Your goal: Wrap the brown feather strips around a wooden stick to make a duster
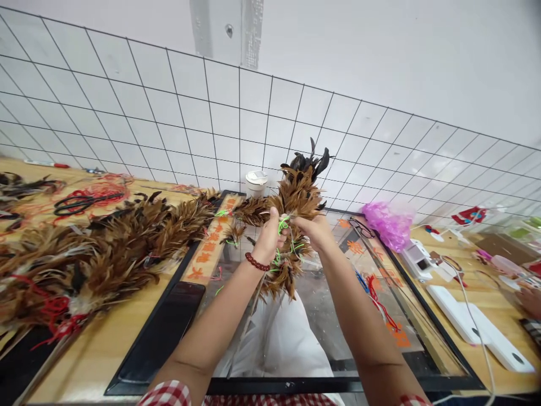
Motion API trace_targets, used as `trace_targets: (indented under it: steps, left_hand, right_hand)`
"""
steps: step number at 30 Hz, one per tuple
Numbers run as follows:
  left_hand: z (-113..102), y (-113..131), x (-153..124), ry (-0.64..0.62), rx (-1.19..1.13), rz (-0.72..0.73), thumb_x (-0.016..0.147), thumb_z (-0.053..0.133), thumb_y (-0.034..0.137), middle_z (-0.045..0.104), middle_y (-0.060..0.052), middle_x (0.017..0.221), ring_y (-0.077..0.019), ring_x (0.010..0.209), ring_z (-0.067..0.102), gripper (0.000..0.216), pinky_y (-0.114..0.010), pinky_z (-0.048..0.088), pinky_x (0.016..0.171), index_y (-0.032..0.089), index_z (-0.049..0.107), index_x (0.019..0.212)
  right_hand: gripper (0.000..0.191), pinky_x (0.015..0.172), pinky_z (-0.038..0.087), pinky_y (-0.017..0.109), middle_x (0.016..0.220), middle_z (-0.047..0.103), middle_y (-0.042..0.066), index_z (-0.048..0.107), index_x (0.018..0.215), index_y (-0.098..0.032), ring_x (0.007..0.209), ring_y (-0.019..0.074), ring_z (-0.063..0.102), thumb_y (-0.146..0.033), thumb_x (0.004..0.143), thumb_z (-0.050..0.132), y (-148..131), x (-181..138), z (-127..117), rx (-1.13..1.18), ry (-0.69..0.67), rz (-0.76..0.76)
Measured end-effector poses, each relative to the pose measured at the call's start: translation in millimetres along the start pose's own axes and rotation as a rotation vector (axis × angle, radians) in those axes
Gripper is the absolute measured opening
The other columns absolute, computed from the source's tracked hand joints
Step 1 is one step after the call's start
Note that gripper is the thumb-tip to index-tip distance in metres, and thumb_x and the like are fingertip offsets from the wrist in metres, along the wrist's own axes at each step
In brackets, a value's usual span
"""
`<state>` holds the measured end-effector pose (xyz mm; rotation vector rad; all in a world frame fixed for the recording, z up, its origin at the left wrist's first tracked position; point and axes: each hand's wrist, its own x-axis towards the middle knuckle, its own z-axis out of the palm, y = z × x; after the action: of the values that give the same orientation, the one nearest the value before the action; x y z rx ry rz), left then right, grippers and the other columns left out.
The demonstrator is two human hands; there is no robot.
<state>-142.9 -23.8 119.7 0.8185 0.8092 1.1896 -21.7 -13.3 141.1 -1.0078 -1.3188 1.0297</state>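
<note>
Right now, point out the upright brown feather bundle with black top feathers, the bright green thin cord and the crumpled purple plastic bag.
Brown feather bundle (298, 194): head view, mid-body, below the black feathers.
Bright green cord (283, 224): head view, bunched loops.
Purple plastic bag (389, 225): head view, crumpled middle.

A single head-worn camera looks forward and steeply down from above the person's lap, with the left hand (269, 239) and right hand (316, 230) near mid-view. Its wide, tilted view spans the tabletop (87, 366) and reaches the wire grid (239, 121) and wall (380, 56) behind, the grid's top edge sloping down rightward.
</note>
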Motion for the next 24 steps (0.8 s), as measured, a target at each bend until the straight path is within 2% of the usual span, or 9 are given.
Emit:
trace_targets:
  steps: [3,6,9,13,18,24]
  left_hand:
    - [0,-1,-2,0.014,0.088,0.036,0.077,0.047,0.074,0.043,0.002,0.055,-0.0045,0.040,0.031,0.058,-0.018,0.014,0.038,0.016,0.050,0.071]
    - [1,-6,-2,0.031,0.197,0.147,0.078,0.061,0.057,0.046,0.001,0.056,-0.0093,0.049,0.042,0.043,-0.020,0.026,0.042,0.017,0.051,0.068]
    - [2,-15,0,0.040,0.262,0.248,0.082,0.062,0.044,0.050,-0.001,0.059,-0.0139,0.060,0.050,0.032,-0.022,0.034,0.048,0.018,0.050,0.065]
    - [7,-19,-2,0.041,0.316,0.235,0.081,0.063,0.039,0.049,0.001,0.060,-0.0126,0.060,0.047,0.030,-0.021,0.033,0.050,0.018,0.048,0.065]
    - [11,-11,-10,-0.041,0.441,0.174,0.082,0.060,0.039,0.045,0.003,0.058,-0.0090,0.051,0.037,0.031,-0.021,0.028,0.049,0.017,0.047,0.064]
    - [10,-15,-6,-0.010,0.585,0.288,0.079,0.064,0.034,0.049,0.001,0.064,-0.0125,0.063,0.045,0.027,-0.023,0.037,0.060,0.017,0.048,0.065]
  right_hand:
    - [0.019,0.062,0.046,0.025,0.071,0.065,0.001,0.065,0.075,-0.014,0.066,0.0142,0.056,-0.022,0.058,0.066,-4,1,-4,-0.120,-0.049,0.014]
    - [0.019,0.065,0.048,0.026,0.074,0.067,0.002,0.067,0.075,-0.013,0.069,0.0154,0.058,-0.022,0.059,0.065,-9,2,-9,-0.258,-0.072,0.015]
    - [0.016,0.066,0.048,0.026,0.075,0.068,0.002,0.068,0.072,-0.014,0.069,0.0157,0.059,-0.023,0.060,0.065,-13,0,-16,-0.345,-0.081,0.001]
    - [0.015,0.063,0.047,0.026,0.071,0.067,0.002,0.068,0.070,-0.013,0.066,0.0152,0.058,-0.023,0.059,0.066,-14,-6,-26,-0.358,-0.071,0.021]
    - [0.015,0.064,0.047,0.026,0.071,0.067,0.002,0.067,0.069,-0.013,0.064,0.0143,0.057,-0.022,0.058,0.067,-11,-12,-35,-0.256,-0.077,0.009]
    - [0.018,0.070,0.049,0.028,0.075,0.070,0.004,0.070,0.074,-0.013,0.071,0.0172,0.061,-0.023,0.060,0.066,-6,-15,-38,-0.316,-0.091,-0.024]
